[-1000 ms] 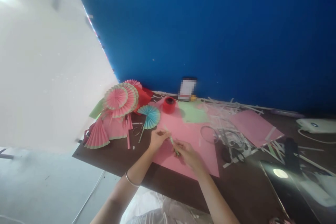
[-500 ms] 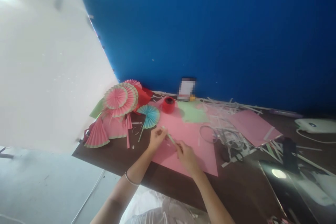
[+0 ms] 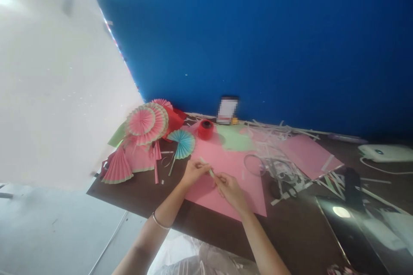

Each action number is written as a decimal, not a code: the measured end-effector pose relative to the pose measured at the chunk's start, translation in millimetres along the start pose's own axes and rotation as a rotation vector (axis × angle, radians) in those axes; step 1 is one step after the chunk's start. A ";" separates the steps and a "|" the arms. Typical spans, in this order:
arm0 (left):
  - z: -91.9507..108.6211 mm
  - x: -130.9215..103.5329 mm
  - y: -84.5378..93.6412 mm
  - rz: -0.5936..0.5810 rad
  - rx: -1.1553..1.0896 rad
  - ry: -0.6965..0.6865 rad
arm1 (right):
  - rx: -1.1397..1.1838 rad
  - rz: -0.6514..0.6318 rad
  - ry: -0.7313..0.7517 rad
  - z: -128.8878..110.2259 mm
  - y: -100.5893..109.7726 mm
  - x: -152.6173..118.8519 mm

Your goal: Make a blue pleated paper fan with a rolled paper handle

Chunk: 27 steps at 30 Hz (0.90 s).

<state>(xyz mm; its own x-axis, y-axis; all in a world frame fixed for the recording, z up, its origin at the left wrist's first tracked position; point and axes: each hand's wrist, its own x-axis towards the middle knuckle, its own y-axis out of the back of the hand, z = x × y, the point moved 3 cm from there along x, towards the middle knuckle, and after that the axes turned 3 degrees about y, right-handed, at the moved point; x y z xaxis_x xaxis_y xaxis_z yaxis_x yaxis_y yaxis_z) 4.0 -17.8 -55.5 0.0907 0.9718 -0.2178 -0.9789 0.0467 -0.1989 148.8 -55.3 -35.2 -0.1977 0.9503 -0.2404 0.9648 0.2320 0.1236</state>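
Between my hands is a thin, pale green paper strip (image 3: 211, 172), small and partly covered by fingers. My left hand (image 3: 195, 171) pinches its upper part, and my right hand (image 3: 229, 187) is closed on its lower end. Both hands are held over a large pink paper sheet (image 3: 245, 197). Left of them lies a blue pleated paper fan (image 3: 183, 144) with a green stick. A red roll of tape or ribbon (image 3: 205, 129) sits on the sheet's far part, beside a light green paper (image 3: 237, 138).
Pink and green pleated rosettes (image 3: 141, 121) and a pink fan (image 3: 118, 164) are piled at the left. Scissors (image 3: 280, 180) lie among paper scraps on the right, near another pink sheet (image 3: 311, 154). A blue wall (image 3: 258, 43) rises behind the dark table (image 3: 206, 227).
My left hand has slid down along the strip toward my right hand, so the two are closer together. The view has shifted slightly.
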 end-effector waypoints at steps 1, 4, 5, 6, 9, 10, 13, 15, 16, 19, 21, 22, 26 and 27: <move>0.5 -0.1 0.7 0.022 -0.014 0.002 | -0.015 0.007 0.006 2.1 0.6 -0.2; -0.2 0.9 3.4 0.067 -0.047 0.022 | -0.084 0.013 0.025 8.6 1.1 -1.3; -0.8 1.6 4.4 0.080 -0.054 0.026 | -0.103 0.017 0.026 10.4 1.2 -1.7; -1.4 2.5 5.5 0.094 -0.062 0.027 | -0.117 0.022 0.025 11.8 1.3 -2.0; -3.9 5.3 9.3 0.148 -0.103 0.021 | -0.137 0.028 0.021 13.1 1.5 -3.2; -4.8 6.3 10.4 0.160 -0.128 0.023 | -0.135 0.026 0.028 12.6 1.7 -3.7; -8.0 8.8 12.6 0.168 -0.206 0.050 | -0.112 0.009 0.037 11.3 2.7 -6.1; -9.5 9.4 13.7 0.183 -0.242 0.074 | -0.098 0.000 0.024 11.8 4.2 -8.3; -9.9 9.4 14.1 0.196 -0.247 0.081 | -0.096 0.003 0.023 12.0 5.3 -9.3; -9.9 8.7 14.2 0.232 -0.264 0.093 | -0.103 0.020 0.046 11.4 8.9 -11.3; -9.4 8.7 12.8 0.223 -0.310 0.113 | -0.078 0.010 0.046 10.5 10.4 -11.2; -9.1 8.9 11.7 0.203 -0.344 0.129 | -0.050 -0.003 0.033 10.4 10.7 -10.9; -6.4 9.5 9.3 0.108 -0.405 0.134 | 0.086 -0.062 -0.055 11.8 10.9 -10.5; -5.8 9.2 9.8 0.108 -0.395 0.119 | 0.108 -0.070 -0.071 12.3 11.3 -10.8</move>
<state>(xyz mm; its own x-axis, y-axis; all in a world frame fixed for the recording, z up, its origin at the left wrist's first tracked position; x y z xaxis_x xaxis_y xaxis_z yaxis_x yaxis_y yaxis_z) -3.6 -9.7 -65.0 0.0347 0.9317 -0.3617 -0.8405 -0.1686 -0.5150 163.9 -65.5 -43.1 -0.2565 0.9145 -0.3129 0.9628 0.2702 0.0005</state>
